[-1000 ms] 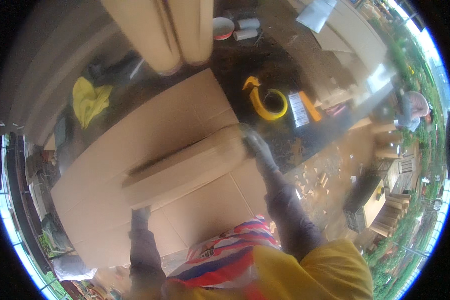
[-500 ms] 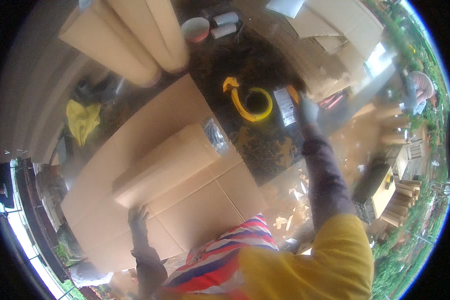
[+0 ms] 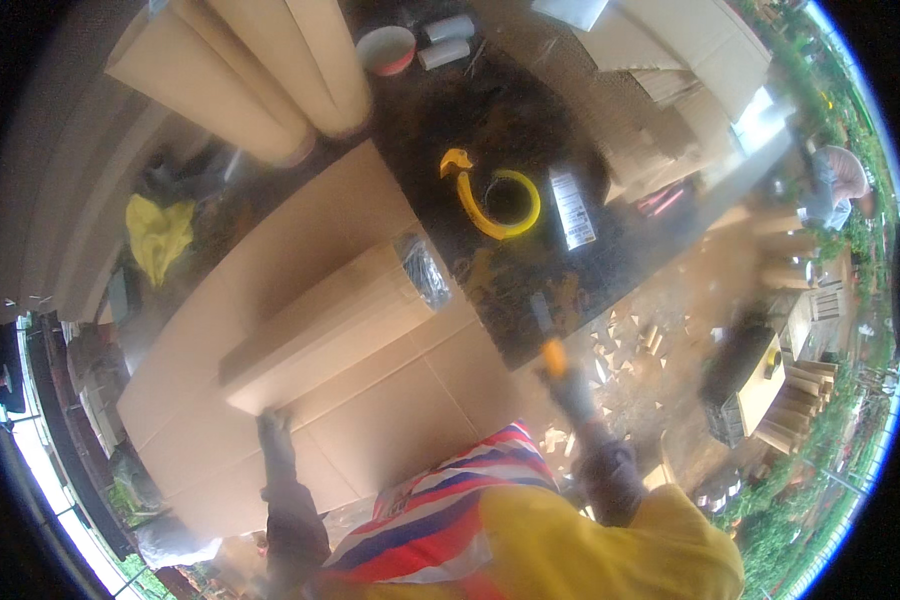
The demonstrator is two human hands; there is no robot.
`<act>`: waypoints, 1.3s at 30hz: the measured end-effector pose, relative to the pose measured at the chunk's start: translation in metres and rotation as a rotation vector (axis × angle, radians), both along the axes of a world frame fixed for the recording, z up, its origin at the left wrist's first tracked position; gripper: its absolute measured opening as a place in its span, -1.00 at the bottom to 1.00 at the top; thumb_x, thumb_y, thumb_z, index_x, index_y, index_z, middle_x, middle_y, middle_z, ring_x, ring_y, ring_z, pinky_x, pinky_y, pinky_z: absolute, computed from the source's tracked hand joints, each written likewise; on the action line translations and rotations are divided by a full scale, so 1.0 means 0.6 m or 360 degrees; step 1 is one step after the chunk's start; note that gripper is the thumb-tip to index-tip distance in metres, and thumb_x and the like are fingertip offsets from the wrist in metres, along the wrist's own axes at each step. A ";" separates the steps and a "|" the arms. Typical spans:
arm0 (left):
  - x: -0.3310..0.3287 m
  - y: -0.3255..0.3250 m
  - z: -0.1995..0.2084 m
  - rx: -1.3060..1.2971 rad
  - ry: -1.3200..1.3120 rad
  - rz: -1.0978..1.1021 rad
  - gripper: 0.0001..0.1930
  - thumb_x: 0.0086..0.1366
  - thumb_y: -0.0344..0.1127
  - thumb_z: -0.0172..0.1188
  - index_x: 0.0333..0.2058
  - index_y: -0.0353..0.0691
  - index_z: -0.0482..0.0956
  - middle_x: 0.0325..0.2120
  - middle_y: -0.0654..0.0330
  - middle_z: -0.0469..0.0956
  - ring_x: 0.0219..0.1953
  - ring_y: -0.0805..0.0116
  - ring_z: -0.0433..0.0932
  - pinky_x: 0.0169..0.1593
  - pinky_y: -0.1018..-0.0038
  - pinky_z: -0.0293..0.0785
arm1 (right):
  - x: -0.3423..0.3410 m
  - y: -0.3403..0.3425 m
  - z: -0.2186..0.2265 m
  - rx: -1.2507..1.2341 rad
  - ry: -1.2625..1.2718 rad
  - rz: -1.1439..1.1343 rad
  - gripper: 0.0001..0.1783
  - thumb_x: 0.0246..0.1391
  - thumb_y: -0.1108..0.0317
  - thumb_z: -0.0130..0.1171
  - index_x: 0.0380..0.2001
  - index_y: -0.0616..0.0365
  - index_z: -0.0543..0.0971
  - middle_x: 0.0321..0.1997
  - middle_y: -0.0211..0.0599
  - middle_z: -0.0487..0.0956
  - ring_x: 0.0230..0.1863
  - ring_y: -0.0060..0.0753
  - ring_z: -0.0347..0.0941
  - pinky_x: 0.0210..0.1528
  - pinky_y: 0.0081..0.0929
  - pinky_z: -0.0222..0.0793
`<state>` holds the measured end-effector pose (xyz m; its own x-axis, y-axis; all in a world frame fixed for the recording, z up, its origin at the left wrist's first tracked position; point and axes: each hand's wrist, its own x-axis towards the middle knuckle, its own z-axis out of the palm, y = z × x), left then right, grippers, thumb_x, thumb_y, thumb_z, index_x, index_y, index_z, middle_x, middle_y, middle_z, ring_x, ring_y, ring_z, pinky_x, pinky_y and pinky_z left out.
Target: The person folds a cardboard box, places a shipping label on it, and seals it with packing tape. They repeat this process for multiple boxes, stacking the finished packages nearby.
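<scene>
A long cardboard box [image 3: 320, 325], partly wrapped up, lies slantwise on a large flat cardboard sheet [image 3: 370, 425] with crease lines. Clear plastic wrap [image 3: 423, 270] shows at its far right end. At the box's near left corner my left hand [image 3: 274, 428] grips the cardboard, its fingers partly hidden and blurred. My right hand [image 3: 570, 395] is closed round the orange handle of a knife [image 3: 553, 355], whose greyish blade points away from me over the dark table. The knife is blurred and apart from the sheet.
On the dark table [image 3: 435, 195] lie a yellow tape roll [image 3: 515, 205] and a white label sheet [image 3: 572, 210]. Cardboard tubes [image 3: 260, 70] stand at the far left, near a yellow cloth [image 3: 158, 235]. A bowl [image 3: 386, 50] sits beyond. Stacked cardboard [image 3: 660, 130] is far right; scraps [image 3: 620, 350] litter the ground.
My right hand has come back toward me from beside the label, bringing the orange-handled knife. My left hand has shifted slightly, its spread fingers closing at the box's corner.
</scene>
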<state>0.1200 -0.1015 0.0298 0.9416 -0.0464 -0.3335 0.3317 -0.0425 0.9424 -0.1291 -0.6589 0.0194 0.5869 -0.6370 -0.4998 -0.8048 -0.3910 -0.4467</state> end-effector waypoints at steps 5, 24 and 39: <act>-0.013 -0.018 -0.002 0.0150 0.0077 0.0117 -0.63 0.46 -0.06 -0.01 0.04 -0.22 0.33 -0.02 0.22 0.33 0.10 0.30 0.32 0.30 0.21 0.26 | -0.034 0.091 -0.033 0.0307 -0.0136 0.0201 -0.53 -0.10 -0.01 0.33 -0.54 0.29 0.60 -0.60 -0.02 0.57 -0.55 -0.14 0.53 -0.44 -0.18 0.39; -0.019 -0.194 -0.011 0.0312 0.0081 0.0041 -0.59 0.49 -0.04 -0.09 0.00 -0.32 0.34 -0.17 0.22 0.32 -0.08 0.35 0.33 0.07 0.38 0.29 | 0.014 -0.086 0.058 0.0344 -0.0002 -0.0255 -0.49 -0.09 -0.10 0.42 -0.45 0.21 0.66 -0.69 -0.32 0.52 -0.64 -0.44 0.46 -0.56 -0.36 0.32; -0.057 -0.238 0.032 0.0038 0.0035 0.0068 -0.51 0.34 -0.38 0.10 0.22 -0.28 0.30 0.03 0.19 0.43 0.09 0.36 0.40 0.14 0.49 0.34 | 0.237 -0.038 0.181 0.0797 -0.1336 -0.0824 -0.73 0.05 0.42 0.18 -0.15 0.13 0.44 -0.56 -0.45 0.43 -0.69 -0.66 0.27 -0.72 -0.67 0.15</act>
